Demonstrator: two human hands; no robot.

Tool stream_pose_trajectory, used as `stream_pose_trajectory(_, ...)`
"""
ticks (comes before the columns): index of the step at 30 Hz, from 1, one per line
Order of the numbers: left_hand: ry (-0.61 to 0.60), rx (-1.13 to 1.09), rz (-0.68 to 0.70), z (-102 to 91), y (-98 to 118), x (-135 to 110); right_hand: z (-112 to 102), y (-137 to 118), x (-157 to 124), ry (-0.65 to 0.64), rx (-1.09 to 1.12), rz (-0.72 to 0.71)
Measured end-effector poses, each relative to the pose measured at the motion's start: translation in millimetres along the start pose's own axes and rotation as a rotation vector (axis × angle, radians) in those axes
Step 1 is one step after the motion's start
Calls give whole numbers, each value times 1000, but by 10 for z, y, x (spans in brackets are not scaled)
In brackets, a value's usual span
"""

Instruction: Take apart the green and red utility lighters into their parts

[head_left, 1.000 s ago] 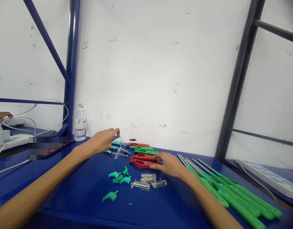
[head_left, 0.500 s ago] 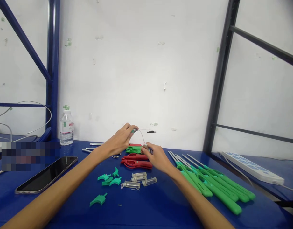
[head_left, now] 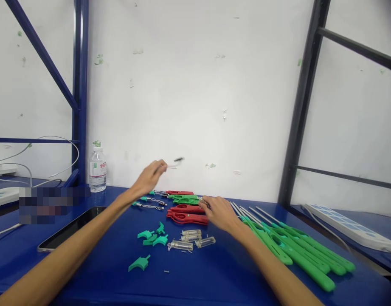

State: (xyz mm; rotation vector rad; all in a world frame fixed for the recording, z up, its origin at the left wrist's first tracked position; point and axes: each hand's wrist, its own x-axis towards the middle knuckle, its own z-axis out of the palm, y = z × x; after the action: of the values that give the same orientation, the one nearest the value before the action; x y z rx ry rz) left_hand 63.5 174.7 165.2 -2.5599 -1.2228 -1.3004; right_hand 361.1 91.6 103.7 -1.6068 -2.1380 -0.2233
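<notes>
My left hand (head_left: 152, 175) is raised above the table's back left, its fingers pinched on a thin pale wire (head_left: 172, 165). The wire's black end (head_left: 178, 160) sticks out to the right, blurred. My right hand (head_left: 219, 212) is closed beside the handle shells, around a small piece mostly hidden by the fingers. Red handle shells (head_left: 190, 218) and green handle shells (head_left: 184, 199) lie just left of it. Nearer me are several clear fuel tanks (head_left: 181, 245) and several green triggers (head_left: 139, 263). Wired igniter parts (head_left: 150, 207) lie below my left hand.
Several green long-necked lighters (head_left: 305, 255) lie at the right with metal rods pointing away. At the left are a phone (head_left: 77, 225) and a water bottle (head_left: 97, 172). A white power strip (head_left: 351, 227) is at the far right. Blue shelf posts (head_left: 80, 93) frame the wall.
My left hand has moved left and up with the wire, away from my right hand. My right hand has lowered slightly and shifted right. The wired parts have come into clearer view.
</notes>
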Motion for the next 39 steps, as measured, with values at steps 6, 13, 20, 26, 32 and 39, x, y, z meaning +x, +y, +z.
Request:
stream_pose_trajectory(6,-366,3,-77,-435,-597,-157,-31,80,37,33,-6,44)
stream_pose_trajectory(13,-737,4,-104,-250,-934,-340,-8,81,32,25,-8,29)
stream_pose_trajectory(20,-834,197,-217,-14,-973,-407,-2,65,16,15,24,-33)
stream_pose_trajectory(26,-594,265,-110,93,-450,-426,48,55,28,-38,61,-150)
stream_pose_trajectory(32,-374,148,165,355,269,-561,89,-12,17,-53,104,-244)
stream_pose_trajectory(39,-350,22,356,565,478,-650,78,-80,-4,-61,121,-320)
